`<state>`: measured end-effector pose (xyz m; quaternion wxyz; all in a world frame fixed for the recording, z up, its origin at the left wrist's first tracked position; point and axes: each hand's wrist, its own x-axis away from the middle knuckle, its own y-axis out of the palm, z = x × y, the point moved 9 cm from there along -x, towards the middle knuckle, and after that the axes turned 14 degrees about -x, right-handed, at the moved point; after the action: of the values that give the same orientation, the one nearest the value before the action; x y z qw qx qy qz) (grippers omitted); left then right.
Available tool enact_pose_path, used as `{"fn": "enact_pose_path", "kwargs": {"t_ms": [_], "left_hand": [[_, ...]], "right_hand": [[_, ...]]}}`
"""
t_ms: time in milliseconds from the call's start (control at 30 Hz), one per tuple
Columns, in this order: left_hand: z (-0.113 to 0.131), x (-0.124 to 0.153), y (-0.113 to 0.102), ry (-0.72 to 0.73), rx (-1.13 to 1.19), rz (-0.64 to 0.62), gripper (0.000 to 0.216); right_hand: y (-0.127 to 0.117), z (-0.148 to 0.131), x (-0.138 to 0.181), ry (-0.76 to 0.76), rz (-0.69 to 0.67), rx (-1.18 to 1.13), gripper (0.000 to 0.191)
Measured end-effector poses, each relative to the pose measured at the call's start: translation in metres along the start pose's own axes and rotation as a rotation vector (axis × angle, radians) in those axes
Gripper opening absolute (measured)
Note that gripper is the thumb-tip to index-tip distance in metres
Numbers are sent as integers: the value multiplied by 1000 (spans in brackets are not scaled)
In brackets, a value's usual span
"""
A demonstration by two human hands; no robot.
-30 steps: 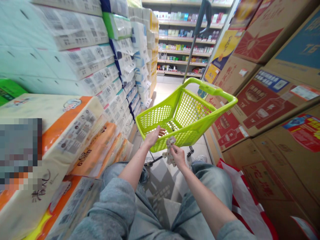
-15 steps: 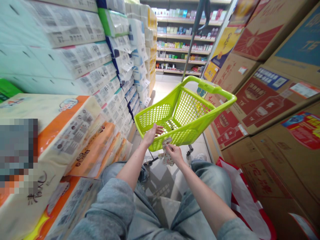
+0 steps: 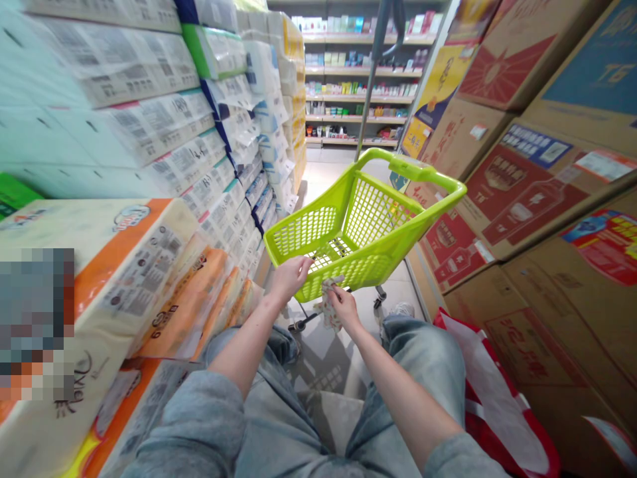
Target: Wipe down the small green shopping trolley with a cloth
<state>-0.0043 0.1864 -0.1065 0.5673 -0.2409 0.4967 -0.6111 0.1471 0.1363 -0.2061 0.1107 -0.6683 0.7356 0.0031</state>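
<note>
Your right hand (image 3: pixel 344 308) is clamped on a small patterned cloth (image 3: pixel 330 312), which hangs before the near side of the green shopping basket (image 3: pixel 403 244); contact cannot be confirmed. Your left hand (image 3: pixel 290 279) is apart from it, at the basket's near-left edge, fingers bent; whether they grip anything cannot be determined. The step in hand appears to be handling the cloth beside the basket; the next move calls for a secure pinch. The cloth's far face is hidden.

Grey-blue sleeves (image 3: pixel 192 425), faded blue jeans (image 3: pixel 423 372).
</note>
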Motion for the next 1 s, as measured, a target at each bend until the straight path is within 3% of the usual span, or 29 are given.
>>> {"fn": "enact_pose_path", "kwargs": {"t_ms": [100, 233, 433, 600, 833, 1000], "left_hand": [[-3, 5, 13, 21, -369, -119, 56], [-2, 5, 23, 25, -580, -170, 64], [2, 2, 27, 23, -599, -212, 62], [13, 1, 28, 52, -577, -207, 62], [41, 1, 34, 95, -561, -201, 59], [57, 0, 42, 110, -510, -197, 58]], "right_hand": [[9, 8, -1, 23, 1, 1, 35], [16, 14, -9, 65, 43, -64, 35], [-8, 33, -6, 125, -8, -71, 28], [-36, 56, 12, 195, 88, -26, 29], [-48, 20, -14, 51, 242, 17, 29], [-52, 26, -35, 119, 210, 71, 28]]}}
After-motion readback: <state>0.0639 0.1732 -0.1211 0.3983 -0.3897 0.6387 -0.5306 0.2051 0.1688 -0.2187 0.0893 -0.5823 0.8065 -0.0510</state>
